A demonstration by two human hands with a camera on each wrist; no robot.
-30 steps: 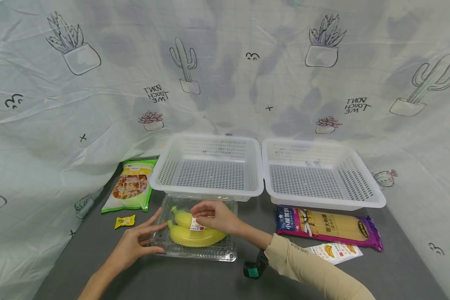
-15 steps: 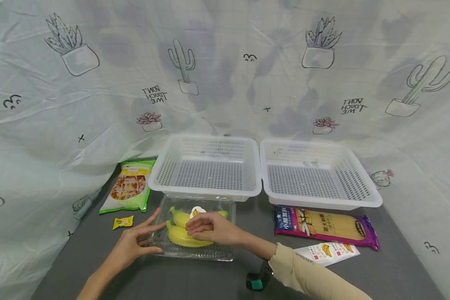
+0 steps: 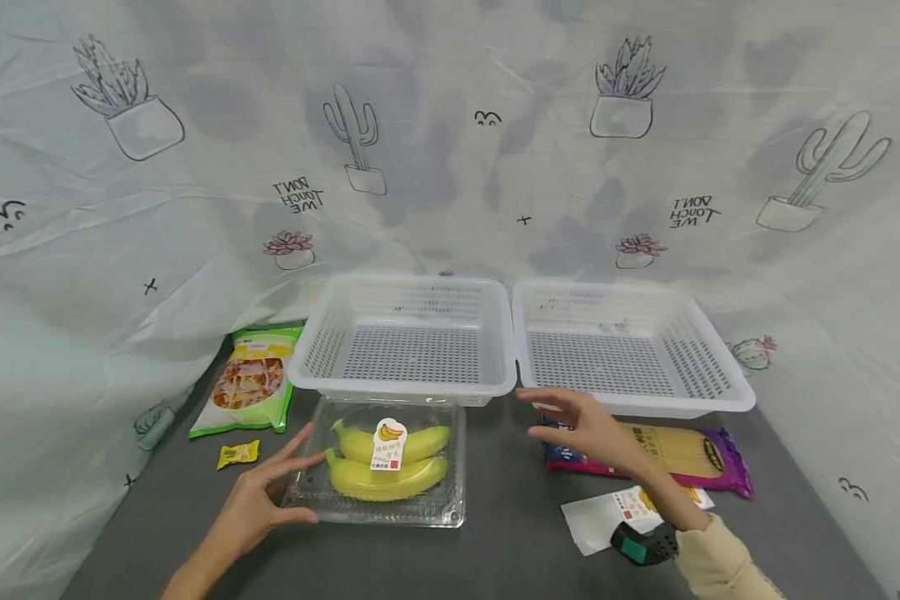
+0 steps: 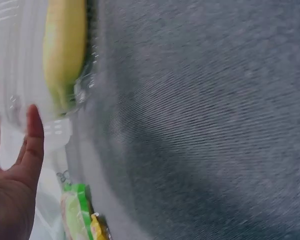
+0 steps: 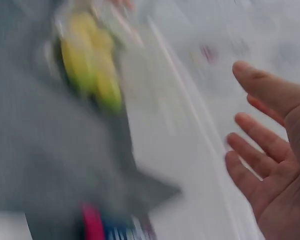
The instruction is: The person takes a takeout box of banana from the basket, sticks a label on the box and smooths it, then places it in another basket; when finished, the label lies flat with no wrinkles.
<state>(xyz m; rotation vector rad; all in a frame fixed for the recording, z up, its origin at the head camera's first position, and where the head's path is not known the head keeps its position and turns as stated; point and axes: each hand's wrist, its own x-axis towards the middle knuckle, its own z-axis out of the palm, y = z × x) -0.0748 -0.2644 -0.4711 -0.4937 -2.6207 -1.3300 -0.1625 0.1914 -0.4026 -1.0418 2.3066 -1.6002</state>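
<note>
A clear plastic clamshell box (image 3: 453, 504) lies closed on the dark table, with yellow bananas (image 3: 390, 482) inside. On its lid is a white banana-print sticker (image 3: 387, 446). My left hand (image 3: 251, 500) rests against the box's left side, its thumb and fingers extended and spread. My right hand (image 3: 588, 429) is in the air right of the box, fingers loosely extended, holding nothing. Beneath that hand and wrist lie a purple pack of spaghetti (image 3: 675, 454) and a white sticker sheet (image 3: 596, 518), both partly hidden. The right wrist view is blurred.
Two white perforated baskets, a left one (image 3: 401, 387) and a right one (image 3: 637, 402), stand side by side at the back. A green-edged food bag (image 3: 247, 383) and a small yellow packet (image 3: 238, 454) lie at the left. A printed cloth (image 3: 435, 133) hangs behind.
My right hand pressed and smoothed over the sticker on the lid, then lifted off and moved right over the spaghetti. The whole sticker shows now. My left hand stays at the box.
</note>
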